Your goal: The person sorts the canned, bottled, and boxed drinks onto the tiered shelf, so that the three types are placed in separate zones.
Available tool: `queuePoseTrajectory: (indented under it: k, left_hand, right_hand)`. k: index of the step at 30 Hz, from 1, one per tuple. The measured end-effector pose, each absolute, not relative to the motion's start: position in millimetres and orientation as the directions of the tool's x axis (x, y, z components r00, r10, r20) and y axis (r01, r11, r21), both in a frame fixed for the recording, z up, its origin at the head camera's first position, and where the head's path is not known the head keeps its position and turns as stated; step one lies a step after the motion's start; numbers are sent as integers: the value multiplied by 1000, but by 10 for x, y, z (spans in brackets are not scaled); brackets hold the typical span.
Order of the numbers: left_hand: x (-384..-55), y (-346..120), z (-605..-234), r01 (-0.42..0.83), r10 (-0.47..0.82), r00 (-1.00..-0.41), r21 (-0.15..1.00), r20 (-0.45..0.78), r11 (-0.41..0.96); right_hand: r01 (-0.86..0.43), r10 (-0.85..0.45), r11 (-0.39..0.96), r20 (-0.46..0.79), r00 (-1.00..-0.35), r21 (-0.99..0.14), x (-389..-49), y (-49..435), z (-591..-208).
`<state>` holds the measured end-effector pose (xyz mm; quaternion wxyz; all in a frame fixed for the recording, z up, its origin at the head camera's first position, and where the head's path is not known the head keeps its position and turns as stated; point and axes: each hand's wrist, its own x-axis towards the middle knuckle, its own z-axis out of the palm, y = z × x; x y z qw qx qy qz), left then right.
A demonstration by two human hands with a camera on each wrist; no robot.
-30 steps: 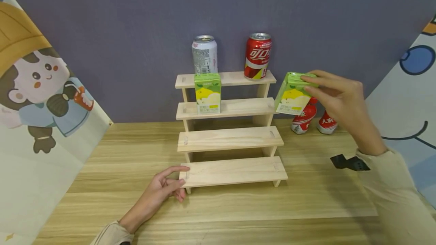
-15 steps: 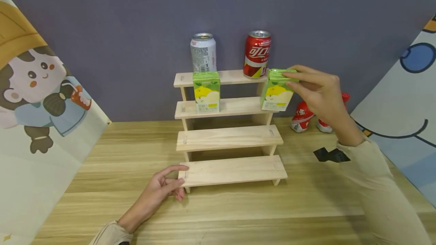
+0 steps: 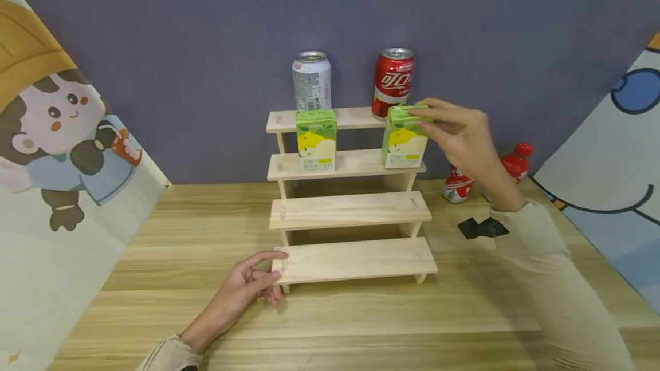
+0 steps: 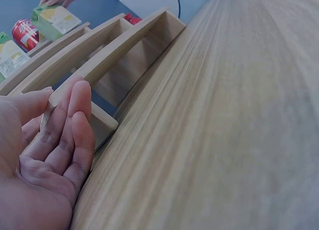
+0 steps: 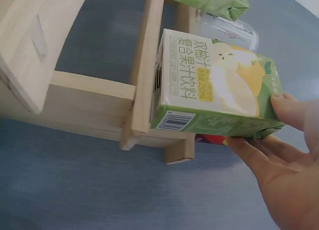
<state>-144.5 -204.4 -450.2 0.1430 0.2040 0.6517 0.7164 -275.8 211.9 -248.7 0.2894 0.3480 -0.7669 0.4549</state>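
Wood-grain tabletop point(image 3: 330, 325), grey-purple wall point(image 3: 216, 44); left hand point(image 3: 244, 282) grips a four-step wooden riser point(image 3: 350, 210), right hand point(image 3: 461, 133) pinches a pomelo-juice carton point(image 3: 405, 143) near a Coca-Cola can point(image 3: 393, 82)

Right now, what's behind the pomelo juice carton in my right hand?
Behind the pomelo juice carton in your right hand, a red Coca-Cola can stands on the top shelf. In the head view, the carton hides the can's lower right and the shelf's right end.
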Motion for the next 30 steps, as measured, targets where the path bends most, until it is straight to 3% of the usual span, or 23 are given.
queuePoseTrajectory:
  k: [14, 25, 30]
  left_hand:
    - [-1440, -2053, -4519, 69, 479, -870, 990, 119, -122]
    - [-1448, -2050, -4520, 78, 480, -868, 990, 127, -122]
    - [-1445, -2048, -4519, 80, 481, -868, 990, 126, -116]
  right_hand:
    - [-747, -266, 184, 699, -664, -639, -2914, 2081, -2621]
    - [-709, -192, 205, 682, -705, -675, -2888, 2067, -2669]
    - [-649, -153, 315, 638, -755, -692, -2852, 2102, -2676]
